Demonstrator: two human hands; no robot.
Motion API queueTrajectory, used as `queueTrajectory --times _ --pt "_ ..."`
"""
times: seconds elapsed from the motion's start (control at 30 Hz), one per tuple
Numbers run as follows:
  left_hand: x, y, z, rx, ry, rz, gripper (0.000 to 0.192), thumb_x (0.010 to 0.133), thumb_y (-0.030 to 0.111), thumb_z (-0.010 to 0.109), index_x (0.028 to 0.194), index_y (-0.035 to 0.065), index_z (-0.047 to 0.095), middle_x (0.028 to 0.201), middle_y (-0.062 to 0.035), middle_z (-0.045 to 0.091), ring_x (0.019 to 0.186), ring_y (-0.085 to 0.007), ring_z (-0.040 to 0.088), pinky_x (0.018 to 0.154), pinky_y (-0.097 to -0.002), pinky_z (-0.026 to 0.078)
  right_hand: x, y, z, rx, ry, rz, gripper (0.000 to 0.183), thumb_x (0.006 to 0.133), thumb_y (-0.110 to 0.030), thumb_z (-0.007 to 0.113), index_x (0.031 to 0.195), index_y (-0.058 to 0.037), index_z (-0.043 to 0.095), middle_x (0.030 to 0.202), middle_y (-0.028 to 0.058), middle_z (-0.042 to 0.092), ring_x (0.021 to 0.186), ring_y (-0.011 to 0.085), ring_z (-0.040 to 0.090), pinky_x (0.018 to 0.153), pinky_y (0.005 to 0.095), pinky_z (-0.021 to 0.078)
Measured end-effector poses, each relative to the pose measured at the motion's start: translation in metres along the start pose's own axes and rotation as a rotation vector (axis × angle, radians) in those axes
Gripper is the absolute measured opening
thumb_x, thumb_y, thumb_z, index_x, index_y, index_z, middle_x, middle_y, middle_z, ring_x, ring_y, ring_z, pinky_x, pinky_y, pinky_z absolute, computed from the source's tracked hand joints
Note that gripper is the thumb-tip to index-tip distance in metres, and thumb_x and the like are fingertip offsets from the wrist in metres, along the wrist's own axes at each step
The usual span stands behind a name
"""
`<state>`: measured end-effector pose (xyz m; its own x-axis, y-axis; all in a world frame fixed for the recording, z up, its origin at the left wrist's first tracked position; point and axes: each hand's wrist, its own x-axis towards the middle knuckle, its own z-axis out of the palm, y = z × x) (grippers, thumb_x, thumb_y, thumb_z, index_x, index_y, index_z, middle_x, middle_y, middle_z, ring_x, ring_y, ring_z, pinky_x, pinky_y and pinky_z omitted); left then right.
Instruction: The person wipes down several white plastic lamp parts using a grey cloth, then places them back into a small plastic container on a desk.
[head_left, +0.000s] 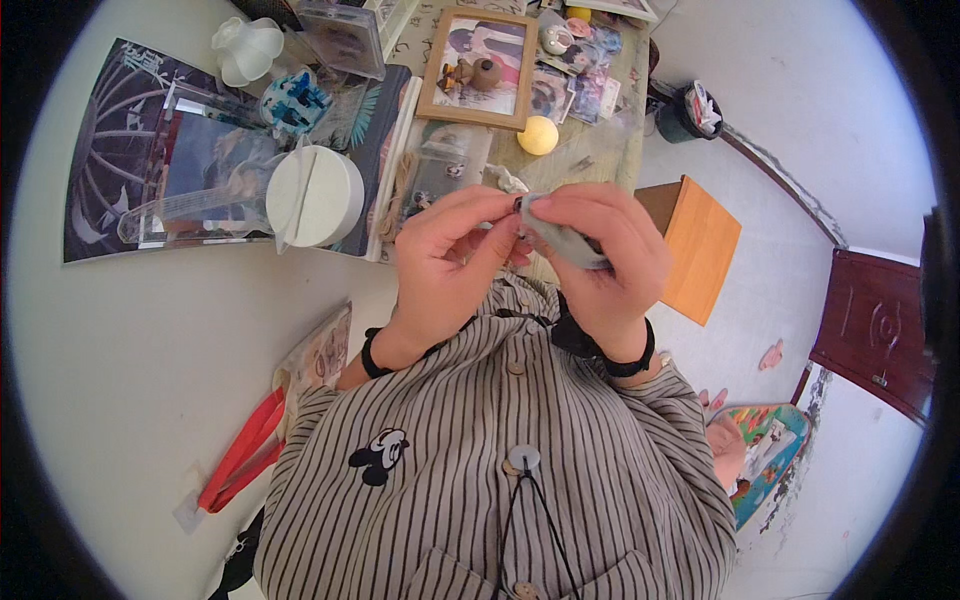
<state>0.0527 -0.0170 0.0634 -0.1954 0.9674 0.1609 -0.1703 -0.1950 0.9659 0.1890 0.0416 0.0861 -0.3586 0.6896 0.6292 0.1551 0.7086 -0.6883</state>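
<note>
My left hand (450, 244) and my right hand (615, 251) meet in front of my chest, over the near edge of the table. In my right hand is a small grey item (566, 238), perhaps cloth; the fingers cover much of it. My left thumb and forefinger pinch a small dark piece (518, 204) at the grey item's left end. Whether the two are joined cannot be made out. Just beyond my hands lie a crumpled whitish thing (508, 180) and a clear plastic packet (450, 169).
A wooden photo frame (424, 97) bearing a small brown figure lies past my hands, near a yellow ball (538, 136). To the left are a white round box (319, 196) and a bluish cup (295, 103). A wooden stool (697, 251) and a bin (679, 127) stand right.
</note>
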Motion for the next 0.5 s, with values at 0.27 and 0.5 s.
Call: queueTrajectory --times 0.27,0.5 --pt "0.001 0.001 -0.003 0.047 -0.001 0.042 0.018 0.085 -0.009 0.054 0.102 -0.0071 0.06 0.095 -0.011 0.058 0.071 -0.0135 0.062 0.062 -0.0235 0.055 -0.004 0.001 0.006 -0.081 0.012 -0.111 0.03 0.059 0.002 0.07 0.088 -0.0039 0.065 0.085 0.0088 0.064 0.073 0.0238 0.063 0.061 0.0298 0.0502" --pt "0.001 0.002 -0.006 -0.06 0.008 -0.039 0.017 0.086 -0.007 0.052 0.101 -0.0075 0.06 0.091 -0.0108 0.059 0.072 -0.0135 0.062 0.059 -0.0231 0.054 0.0 0.005 -0.006 0.025 0.04 0.065 0.03 0.058 0.005 0.07 0.087 -0.0027 0.065 0.084 0.01 0.065 0.077 0.0235 0.063 0.066 0.0283 0.0498"
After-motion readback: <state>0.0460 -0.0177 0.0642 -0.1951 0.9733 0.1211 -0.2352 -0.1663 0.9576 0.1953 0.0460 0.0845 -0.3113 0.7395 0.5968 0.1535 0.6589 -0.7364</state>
